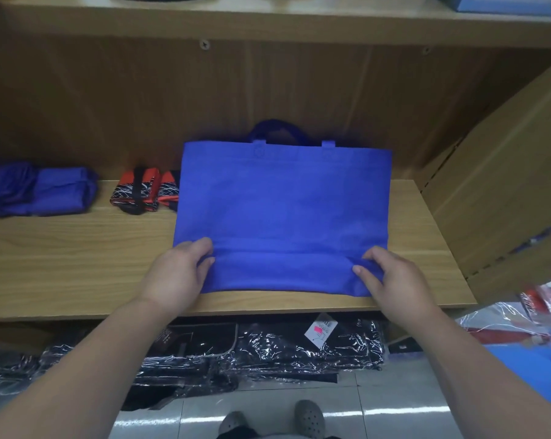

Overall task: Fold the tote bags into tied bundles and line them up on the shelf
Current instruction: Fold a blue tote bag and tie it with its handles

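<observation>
A blue tote bag (283, 204) lies flat on the wooden shelf (61, 264), its handles at the back against the rear panel. A fold runs across its near end. My left hand (179, 277) pinches the bag's near left corner, thumb on top and fingers tucked under the fabric. My right hand (391, 277) pinches the near right corner the same way. A folded blue bundle (39, 190) sits at the shelf's back left, and a red and black tied bundle (144, 191) sits beside it, partly hidden by the flat bag.
The shelf's front edge (267, 307) runs just below my hands. A slanted wooden side panel (505, 185) closes the right end. Below the shelf lie black goods in clear plastic wrap (252, 353), with red and blue packaged items (537, 327) at the right. A higher shelf (267, 20) hangs above.
</observation>
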`<act>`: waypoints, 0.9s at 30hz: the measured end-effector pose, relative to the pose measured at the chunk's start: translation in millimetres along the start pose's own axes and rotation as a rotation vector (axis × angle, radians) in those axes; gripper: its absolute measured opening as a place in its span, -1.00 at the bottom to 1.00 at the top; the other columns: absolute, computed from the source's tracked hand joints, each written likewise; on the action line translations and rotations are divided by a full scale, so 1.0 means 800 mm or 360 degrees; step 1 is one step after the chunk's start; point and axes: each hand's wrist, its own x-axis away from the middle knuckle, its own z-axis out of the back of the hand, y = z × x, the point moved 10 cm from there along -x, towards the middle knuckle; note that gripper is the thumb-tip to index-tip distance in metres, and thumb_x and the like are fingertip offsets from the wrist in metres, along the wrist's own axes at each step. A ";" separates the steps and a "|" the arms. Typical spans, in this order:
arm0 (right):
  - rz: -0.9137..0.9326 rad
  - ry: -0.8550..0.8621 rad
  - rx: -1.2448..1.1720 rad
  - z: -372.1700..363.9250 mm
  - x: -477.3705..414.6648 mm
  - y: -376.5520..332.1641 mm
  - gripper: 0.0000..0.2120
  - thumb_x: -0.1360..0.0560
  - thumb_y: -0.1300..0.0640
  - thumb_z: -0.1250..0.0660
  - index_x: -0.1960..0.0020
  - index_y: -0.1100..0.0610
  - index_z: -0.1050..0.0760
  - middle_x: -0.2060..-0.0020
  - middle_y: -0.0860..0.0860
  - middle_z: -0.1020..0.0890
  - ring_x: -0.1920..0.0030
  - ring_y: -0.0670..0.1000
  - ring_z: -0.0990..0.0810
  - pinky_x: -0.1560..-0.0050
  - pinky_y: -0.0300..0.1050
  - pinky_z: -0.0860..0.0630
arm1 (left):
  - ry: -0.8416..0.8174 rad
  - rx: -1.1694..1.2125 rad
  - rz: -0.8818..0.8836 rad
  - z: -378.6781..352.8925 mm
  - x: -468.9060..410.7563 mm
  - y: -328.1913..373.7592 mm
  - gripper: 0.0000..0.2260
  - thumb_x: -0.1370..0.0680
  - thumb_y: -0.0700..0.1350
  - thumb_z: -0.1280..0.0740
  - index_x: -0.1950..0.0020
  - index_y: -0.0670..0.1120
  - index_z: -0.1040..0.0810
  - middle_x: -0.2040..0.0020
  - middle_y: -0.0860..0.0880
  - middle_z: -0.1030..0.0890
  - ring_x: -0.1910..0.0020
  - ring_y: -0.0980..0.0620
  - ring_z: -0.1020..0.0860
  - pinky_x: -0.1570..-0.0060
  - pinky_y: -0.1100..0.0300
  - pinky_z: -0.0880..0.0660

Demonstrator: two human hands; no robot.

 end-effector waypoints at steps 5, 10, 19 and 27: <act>0.0022 -0.0107 0.0009 0.001 -0.014 0.002 -0.88 -0.56 0.01 -0.40 0.07 0.03 -0.50 0.13 -0.09 -0.49 0.19 0.03 -0.51 0.15 -0.04 -0.43 | -0.0190 -0.0104 0.0006 -0.005 -0.017 0.002 -0.89 -0.62 -0.07 -0.32 0.06 0.02 -0.41 0.29 -0.01 -0.53 0.25 -0.15 -0.46 0.23 0.01 -0.48; 0.0023 -0.0172 0.0232 0.000 -0.025 -0.003 -0.84 -0.52 -0.01 -0.45 0.11 0.02 -0.51 0.25 -0.10 -0.50 0.24 0.05 -0.50 0.25 -0.06 -0.39 | -0.0231 -0.0369 0.0048 -0.009 -0.024 -0.003 -0.85 -0.59 0.07 -0.35 0.01 0.02 -0.48 0.12 -0.01 -0.57 0.15 -0.15 -0.56 0.22 0.02 -0.52; 0.0628 0.0222 0.0434 0.001 0.002 -0.032 -0.82 -0.39 0.32 -0.52 0.11 0.09 -0.64 0.21 -0.05 -0.61 0.19 0.12 -0.53 0.18 -0.03 -0.53 | 0.0379 -0.0569 -0.0386 0.011 0.009 0.019 -0.66 -0.53 0.10 -0.29 0.28 -0.09 -0.65 0.21 -0.06 -0.52 0.24 -0.16 -0.46 0.26 -0.02 -0.41; 0.0468 0.0100 0.0045 0.007 0.028 -0.001 -0.51 -0.35 -0.26 -0.52 -0.10 0.09 -0.71 -0.12 -0.11 -0.66 -0.12 -0.05 -0.58 -0.26 -0.25 -0.43 | -0.0058 0.0024 -0.0253 -0.005 0.050 -0.028 -0.44 -0.43 0.29 -0.35 -0.27 -0.05 -0.66 -0.29 0.02 -0.60 -0.25 0.00 -0.53 -0.30 -0.01 -0.45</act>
